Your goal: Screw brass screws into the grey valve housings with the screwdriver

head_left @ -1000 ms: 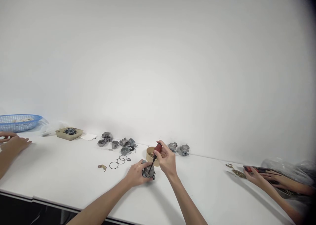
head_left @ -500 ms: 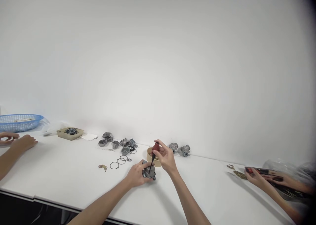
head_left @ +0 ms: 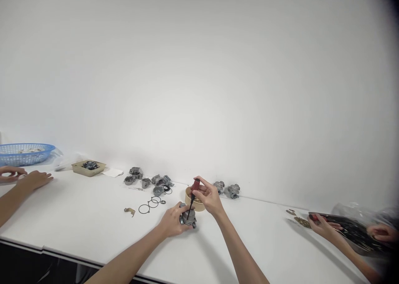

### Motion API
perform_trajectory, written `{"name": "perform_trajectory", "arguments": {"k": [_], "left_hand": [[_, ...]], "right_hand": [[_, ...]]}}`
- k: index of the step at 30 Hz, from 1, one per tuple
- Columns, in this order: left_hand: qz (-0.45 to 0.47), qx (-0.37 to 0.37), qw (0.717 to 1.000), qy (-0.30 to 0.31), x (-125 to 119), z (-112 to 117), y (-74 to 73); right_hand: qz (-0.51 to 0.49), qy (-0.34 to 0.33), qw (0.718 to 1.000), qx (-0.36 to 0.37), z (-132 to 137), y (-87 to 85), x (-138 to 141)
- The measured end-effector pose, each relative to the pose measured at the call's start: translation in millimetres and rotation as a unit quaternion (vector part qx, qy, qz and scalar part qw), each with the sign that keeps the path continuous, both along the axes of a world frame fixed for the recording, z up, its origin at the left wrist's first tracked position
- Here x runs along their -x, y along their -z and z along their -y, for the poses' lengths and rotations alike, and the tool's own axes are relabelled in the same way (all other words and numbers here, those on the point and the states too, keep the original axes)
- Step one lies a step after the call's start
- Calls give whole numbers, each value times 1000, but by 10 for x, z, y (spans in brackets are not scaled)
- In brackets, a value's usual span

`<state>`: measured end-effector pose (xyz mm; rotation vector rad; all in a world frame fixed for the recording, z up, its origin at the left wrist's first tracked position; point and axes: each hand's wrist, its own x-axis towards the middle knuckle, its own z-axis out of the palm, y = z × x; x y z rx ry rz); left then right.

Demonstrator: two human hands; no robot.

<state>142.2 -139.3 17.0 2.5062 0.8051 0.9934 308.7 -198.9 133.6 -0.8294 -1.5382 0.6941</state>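
My left hand (head_left: 172,221) is wrapped round a small grey metal housing (head_left: 188,218) that rests on the white table (head_left: 77,225). My right hand (head_left: 209,197) pinches a screwdriver with a red handle (head_left: 195,185); its dark shaft slants down and its tip meets the top of the housing. Just behind the housing stands a round tan bowl (head_left: 189,196), partly hidden by my right hand.
Black O-rings (head_left: 152,203), a small bracket (head_left: 129,211) and several grey metal parts (head_left: 149,180) lie to the left; two more grey parts (head_left: 227,188) sit by the wall. A tan tray (head_left: 88,167) and blue basket (head_left: 25,152) stand far left. Other people's hands work at the left edge (head_left: 29,179) and right edge (head_left: 326,227).
My right hand has shifted slightly left on the screwdriver handle. The person at the left has slid a hand rightward, and the person at the right has moved their far hand further right.
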Motion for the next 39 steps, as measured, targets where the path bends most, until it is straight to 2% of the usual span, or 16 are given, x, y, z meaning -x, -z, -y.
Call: {"name": "perform_trajectory", "arguments": {"k": [3, 5, 8, 11, 13, 15, 16, 18, 21, 25, 29, 34, 39], "left_hand": [[-4, 7, 1000, -26, -13, 15, 10], [-6, 5, 999, -36, -28, 27, 21], [0, 6, 999, -44, -51, 30, 41], [27, 38, 998, -45, -53, -15, 60], [54, 73, 996, -22, -27, -76, 69], [88, 121, 988, 21, 23, -151, 72], [107, 148, 982, 48, 54, -188, 71], [136, 205, 964, 100, 120, -250, 63], [140, 269, 942, 143, 198, -303, 37], [132, 299, 929, 174, 250, -306, -7], [133, 305, 920, 207, 271, -290, -30], [128, 289, 923, 217, 276, -272, -26], [98, 232, 944, 214, 288, -220, -55]], "right_hand": [[-35, 150, 988, -17, -1, 134, 53], [-41, 217, 975, -34, 11, 193, 88], [-35, 224, 973, -51, 8, 192, 116], [-85, 230, 966, -82, -32, 127, 44], [-133, 274, 945, -117, -64, 104, -75], [-104, 303, 940, -119, -75, 136, -210], [-56, 295, 948, -101, -67, 175, -268], [51, 236, 969, -48, -23, 291, -338], [119, 178, 977, -11, 82, 499, -335], [180, 127, 975, 18, 160, 686, -264], [192, 118, 974, 16, 140, 720, -193], [118, 134, 980, -82, 149, 663, -117], [136, 80, 987, -28, 197, 713, -121]]}}
